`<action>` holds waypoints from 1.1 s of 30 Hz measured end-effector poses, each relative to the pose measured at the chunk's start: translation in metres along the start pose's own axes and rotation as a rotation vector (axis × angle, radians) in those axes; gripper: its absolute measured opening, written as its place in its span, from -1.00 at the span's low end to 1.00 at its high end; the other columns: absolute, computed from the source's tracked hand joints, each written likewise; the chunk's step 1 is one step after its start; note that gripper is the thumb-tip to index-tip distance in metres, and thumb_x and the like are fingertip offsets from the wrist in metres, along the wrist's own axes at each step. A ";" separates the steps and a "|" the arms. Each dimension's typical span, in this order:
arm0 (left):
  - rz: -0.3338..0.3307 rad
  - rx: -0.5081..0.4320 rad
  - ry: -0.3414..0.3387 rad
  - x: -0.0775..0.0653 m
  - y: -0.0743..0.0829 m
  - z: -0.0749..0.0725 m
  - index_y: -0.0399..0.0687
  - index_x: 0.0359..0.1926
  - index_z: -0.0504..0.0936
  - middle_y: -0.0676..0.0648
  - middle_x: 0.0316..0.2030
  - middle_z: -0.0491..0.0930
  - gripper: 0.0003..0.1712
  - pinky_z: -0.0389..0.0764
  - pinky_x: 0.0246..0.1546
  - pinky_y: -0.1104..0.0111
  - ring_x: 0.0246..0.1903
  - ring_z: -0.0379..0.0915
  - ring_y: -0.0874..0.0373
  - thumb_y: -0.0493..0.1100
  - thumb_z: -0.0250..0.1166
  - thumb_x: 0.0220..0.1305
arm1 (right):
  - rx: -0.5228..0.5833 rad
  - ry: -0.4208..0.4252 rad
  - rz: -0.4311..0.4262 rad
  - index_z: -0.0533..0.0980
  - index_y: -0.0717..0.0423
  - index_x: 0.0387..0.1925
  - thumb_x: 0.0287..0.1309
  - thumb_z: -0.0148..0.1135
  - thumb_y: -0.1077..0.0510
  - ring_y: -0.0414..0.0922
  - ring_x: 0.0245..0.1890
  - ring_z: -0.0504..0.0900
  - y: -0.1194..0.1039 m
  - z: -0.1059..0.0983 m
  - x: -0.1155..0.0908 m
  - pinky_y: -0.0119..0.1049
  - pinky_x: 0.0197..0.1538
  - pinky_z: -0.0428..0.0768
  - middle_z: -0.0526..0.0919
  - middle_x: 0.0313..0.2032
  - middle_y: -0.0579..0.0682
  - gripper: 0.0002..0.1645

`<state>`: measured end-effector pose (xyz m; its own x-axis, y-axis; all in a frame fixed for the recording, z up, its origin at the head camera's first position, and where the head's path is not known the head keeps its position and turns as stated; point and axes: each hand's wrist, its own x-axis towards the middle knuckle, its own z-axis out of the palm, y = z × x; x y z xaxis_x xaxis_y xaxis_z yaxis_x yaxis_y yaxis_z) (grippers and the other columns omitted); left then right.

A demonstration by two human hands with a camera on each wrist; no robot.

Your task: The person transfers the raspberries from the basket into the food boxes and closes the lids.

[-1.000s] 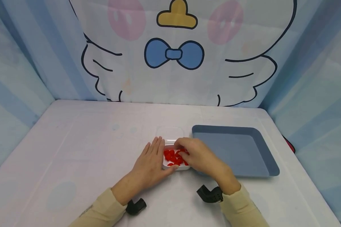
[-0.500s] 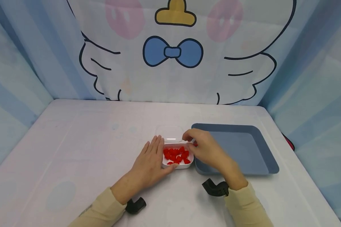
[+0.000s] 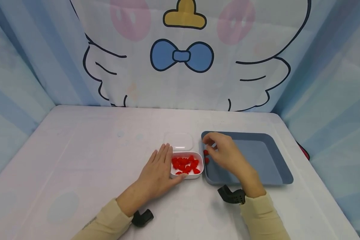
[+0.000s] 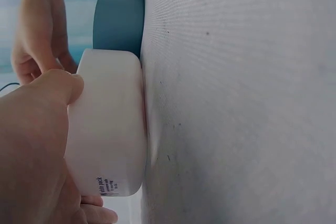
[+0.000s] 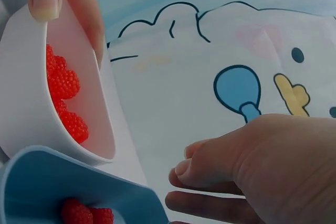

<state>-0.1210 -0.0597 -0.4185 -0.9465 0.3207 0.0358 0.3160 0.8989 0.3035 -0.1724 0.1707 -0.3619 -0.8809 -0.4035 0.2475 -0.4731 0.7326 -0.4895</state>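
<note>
A small white plastic box (image 3: 187, 176) holds several red raspberries (image 3: 184, 163). My left hand (image 3: 157, 171) rests along its left end, fingers straight, with the thumb laid over the near rim. In the left wrist view that thumb (image 4: 68, 85) touches the top edge of the box. My right hand (image 3: 225, 151) hovers over the left side of the blue-grey tray (image 3: 258, 160), fingers bent loosely. The right wrist view shows nothing between its thumb and fingers. Two raspberries (image 5: 86, 214) lie in the tray by its left wall, just below that hand.
A clear plastic lid (image 3: 178, 141) lies behind the box. The tray stands close against the right end of the box. A white cloth (image 3: 93, 150) covers the table, and a printed curtain (image 3: 180, 86) hangs behind it.
My right hand has moved from inside the box to the right over the tray and has let go of a raspberry there. The left hand stays in place.
</note>
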 end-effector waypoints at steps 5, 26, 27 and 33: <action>-0.009 -0.009 -0.010 0.000 0.001 0.000 -0.21 0.53 0.04 -0.21 0.52 0.09 0.19 0.09 0.50 -0.04 0.53 -0.04 -0.13 0.38 0.30 0.12 | -0.023 -0.018 0.051 0.60 0.22 -0.15 0.19 0.23 0.37 -0.03 -0.19 0.66 0.004 0.001 0.000 -0.08 -0.06 0.71 0.70 -0.19 0.09 -0.82; -0.003 -0.008 -0.014 0.000 0.001 0.000 -0.23 0.52 0.04 -0.22 0.52 0.09 0.18 0.08 0.51 -0.04 0.54 -0.05 -0.15 0.37 0.29 0.14 | -0.110 -0.062 0.143 0.61 0.17 -0.17 0.16 0.26 0.34 0.02 -0.15 0.67 0.018 0.014 0.002 -0.07 -0.06 0.69 0.68 -0.16 0.08 -0.82; -0.002 -0.008 -0.014 0.000 0.001 0.000 -0.23 0.52 0.04 -0.22 0.52 0.09 0.18 0.08 0.50 -0.04 0.53 -0.05 -0.15 0.37 0.29 0.14 | -0.112 -0.066 0.150 0.61 0.17 -0.16 0.16 0.27 0.34 0.02 -0.14 0.67 0.018 0.015 0.002 -0.07 -0.06 0.69 0.68 -0.16 0.09 -0.82; -0.005 -0.009 -0.013 0.000 0.000 0.001 -0.21 0.53 0.03 -0.21 0.53 0.07 0.19 0.06 0.51 -0.03 0.54 -0.06 -0.13 0.38 0.28 0.14 | -0.116 -0.070 0.167 0.62 0.21 -0.17 0.16 0.27 0.34 0.05 -0.14 0.67 0.019 0.015 0.002 -0.04 -0.04 0.68 0.68 -0.17 0.12 -0.82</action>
<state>-0.1204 -0.0592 -0.4192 -0.9471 0.3202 0.0216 0.3106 0.8978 0.3122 -0.1831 0.1752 -0.3830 -0.9459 -0.3052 0.1104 -0.3227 0.8490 -0.4183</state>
